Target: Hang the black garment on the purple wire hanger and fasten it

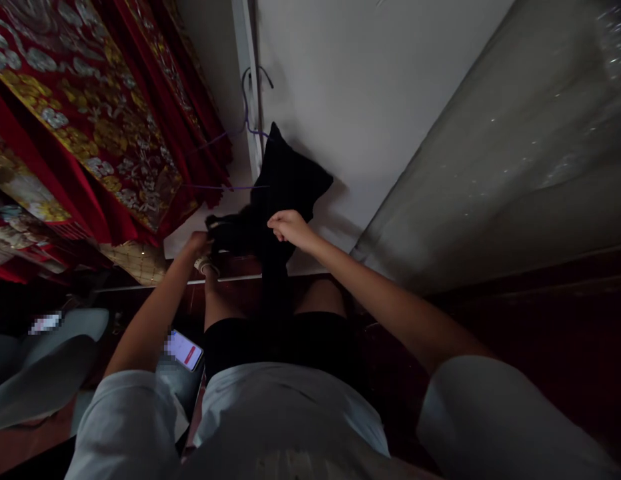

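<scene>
A black garment point(290, 173) hangs from a purple wire hanger point(247, 110), spread in front of a white wall. My left hand point(197, 243) is closed at the garment's left end, where the dark cloth is pulled out sideways. In front of the garment's middle, my right hand point(291, 228) has its fingers curled into a pinch on the black cloth. The exact fold between those fingers is too dark to make out. Below the hands, the lower part of the garment drops between my knees.
Red curtains with gold and silver embroidery point(115, 127) hang at the left. A grey plastic-like sheet point(490, 167) covers the right side. A pale upright post point(247, 80) stands behind the hanger. At lower left, another person's legs point(55, 373) and a lit phone point(185, 350) show.
</scene>
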{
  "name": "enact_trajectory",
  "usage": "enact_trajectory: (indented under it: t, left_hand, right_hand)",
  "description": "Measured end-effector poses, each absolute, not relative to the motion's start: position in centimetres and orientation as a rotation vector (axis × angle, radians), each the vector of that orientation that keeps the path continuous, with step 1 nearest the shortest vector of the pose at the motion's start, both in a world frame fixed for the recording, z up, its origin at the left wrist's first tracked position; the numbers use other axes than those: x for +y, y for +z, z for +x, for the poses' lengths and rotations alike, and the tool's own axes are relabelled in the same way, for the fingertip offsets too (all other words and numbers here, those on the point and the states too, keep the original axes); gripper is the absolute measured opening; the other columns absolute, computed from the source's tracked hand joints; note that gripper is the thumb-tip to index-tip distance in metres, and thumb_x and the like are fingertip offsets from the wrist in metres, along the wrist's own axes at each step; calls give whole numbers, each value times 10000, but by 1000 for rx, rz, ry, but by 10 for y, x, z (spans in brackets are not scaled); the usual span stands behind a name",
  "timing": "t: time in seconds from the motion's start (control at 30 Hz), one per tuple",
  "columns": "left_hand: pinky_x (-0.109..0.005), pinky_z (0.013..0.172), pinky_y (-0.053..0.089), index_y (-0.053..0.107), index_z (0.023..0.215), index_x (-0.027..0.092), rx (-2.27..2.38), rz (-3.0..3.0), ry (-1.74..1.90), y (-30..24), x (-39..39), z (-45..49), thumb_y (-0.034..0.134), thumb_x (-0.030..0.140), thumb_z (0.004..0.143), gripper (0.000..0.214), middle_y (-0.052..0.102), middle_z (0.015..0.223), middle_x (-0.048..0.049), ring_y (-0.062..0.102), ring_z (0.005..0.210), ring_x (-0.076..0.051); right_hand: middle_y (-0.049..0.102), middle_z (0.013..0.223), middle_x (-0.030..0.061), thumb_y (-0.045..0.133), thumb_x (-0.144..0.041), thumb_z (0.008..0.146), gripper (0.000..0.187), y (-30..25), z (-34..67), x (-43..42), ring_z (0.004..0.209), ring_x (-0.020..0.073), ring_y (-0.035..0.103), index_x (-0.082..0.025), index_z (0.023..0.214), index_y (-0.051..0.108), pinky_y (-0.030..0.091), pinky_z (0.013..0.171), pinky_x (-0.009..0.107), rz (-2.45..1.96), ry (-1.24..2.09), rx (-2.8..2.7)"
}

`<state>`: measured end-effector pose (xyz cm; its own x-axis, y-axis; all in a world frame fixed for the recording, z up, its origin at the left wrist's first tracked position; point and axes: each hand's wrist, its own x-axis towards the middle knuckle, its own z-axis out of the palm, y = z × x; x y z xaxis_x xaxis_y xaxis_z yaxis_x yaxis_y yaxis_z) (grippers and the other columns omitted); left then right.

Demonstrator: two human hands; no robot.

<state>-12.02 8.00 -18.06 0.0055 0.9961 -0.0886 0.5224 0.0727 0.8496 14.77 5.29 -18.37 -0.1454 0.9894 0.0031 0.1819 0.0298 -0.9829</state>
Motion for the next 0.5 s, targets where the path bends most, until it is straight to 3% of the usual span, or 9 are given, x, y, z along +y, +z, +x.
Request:
enact_trajectory:
  t: [0.13, 0.27, 0.33, 0.4, 0.5]
  left_hand:
    - [-381, 853, 579, 614, 963, 164, 1549, 1395, 808, -192, 68, -100, 504, 276, 1059, 184, 698, 965, -71, 704, 907, -187]
    - [-345, 900, 563, 604, 929, 199, 1136, 1460, 1065, -168, 57, -61, 595, 316, 978, 127, 690, 938, -36, 694, 886, -153]
    - [-350, 911, 553, 642, 925, 195, 992, 1582, 1157, -156, 50, -41, 671, 337, 910, 145, 685, 923, -39, 679, 892, -168]
    - [-366, 961, 532, 687, 930, 195, 993, 1713, 1202, -151, 42, -27, 723, 375, 866, 194, 704, 993, -64, 666, 1010, -208]
    - [-405, 1000, 511, 722, 1083, 232, 982, 1666, 1059, -157, 29, -25, 625, 550, 930, 366, 713, 1203, -89, 628, 1194, -268]
  right_hand:
    - [623, 654, 7, 653, -66, 772, 113, -201, 158, 54, 603, 135, 576, -169, 740, 617, 451, 593, 242, -1380, 1151, -1709]
    - [706, 1050, 78, 882, -116, 561, 471, -202, 150, 43, 969, 234, 656, -183, 980, 675, 535, 888, 344, -1125, 1026, -1982]
    - [700, 1010, 75, 847, -257, 700, 349, -198, 141, 34, 938, 234, 654, -183, 988, 665, 536, 875, 357, -1016, 1072, -1987]
    - [663, 850, 40, 666, -324, 890, 140, -192, 136, 25, 799, 198, 623, -189, 876, 637, 517, 773, 332, -1022, 1103, -1885]
    - [571, 684, 5, 554, -349, 957, 276, -176, 145, 16, 631, 152, 523, -191, 731, 573, 436, 617, 287, -1064, 1185, -1842]
